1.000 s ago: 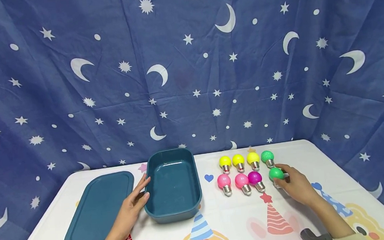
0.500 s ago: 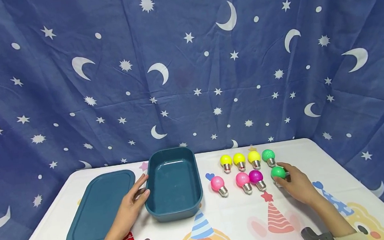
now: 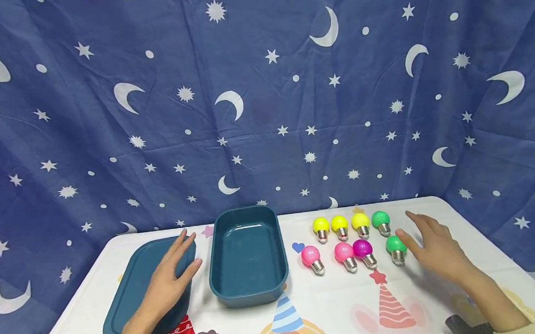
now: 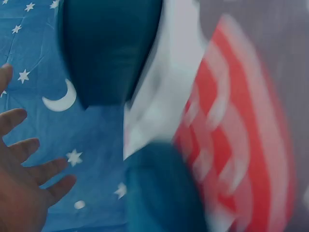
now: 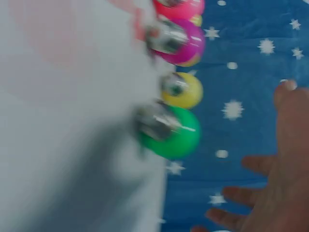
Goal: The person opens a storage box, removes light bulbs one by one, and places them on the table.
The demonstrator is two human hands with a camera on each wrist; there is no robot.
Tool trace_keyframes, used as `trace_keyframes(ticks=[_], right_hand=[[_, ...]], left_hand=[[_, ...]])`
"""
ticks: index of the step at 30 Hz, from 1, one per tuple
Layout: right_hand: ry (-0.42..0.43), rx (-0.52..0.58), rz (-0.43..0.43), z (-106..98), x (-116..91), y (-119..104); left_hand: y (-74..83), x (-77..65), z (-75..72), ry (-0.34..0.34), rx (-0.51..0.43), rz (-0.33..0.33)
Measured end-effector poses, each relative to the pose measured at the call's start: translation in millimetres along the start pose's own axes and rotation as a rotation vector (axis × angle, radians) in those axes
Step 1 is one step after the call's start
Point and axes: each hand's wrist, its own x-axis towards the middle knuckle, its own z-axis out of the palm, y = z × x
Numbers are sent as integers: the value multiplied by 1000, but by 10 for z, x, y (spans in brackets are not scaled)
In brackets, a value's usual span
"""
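Note:
My left hand hovers over the right part of the flat dark teal lid, fingers spread and holding nothing. To its right stands the deep teal box, apart from the fingertips. My right hand, fingers loosely extended, is just right of the front green light bulb and holds nothing. Another green bulb lies behind that one, ending a row that starts with yellow bulbs. Nearer me lie two pink bulbs and a purple bulb. The left wrist view is blurred.
A white tablecloth with cartoon prints covers the table. Behind it hangs a blue curtain with moons and stars. The box stands between the lid and the bulbs.
My left hand has moved left off the box's side and over the lid. My right hand has let go of the front green bulb and drawn right. The leftmost pink bulb has rolled slightly, tilting.

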Motion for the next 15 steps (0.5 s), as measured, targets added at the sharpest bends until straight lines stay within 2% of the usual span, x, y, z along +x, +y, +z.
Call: trace_keyframes(ticks=[4, 8, 11, 15], right_hand=[[69, -47, -123, -287, 5, -93], [61, -42, -209, -453, -10, -203], [30, -42, -224, -497, -23, -269], [16, -52, -228, -504, -28, -309]], left_hand=[[-13, 64, -200, -21, 207, 49], [-31, 80, -317, -81, 356, 65], [-58, 60, -345, -109, 417, 74], [-87, 31, -356, -118, 431, 77]])
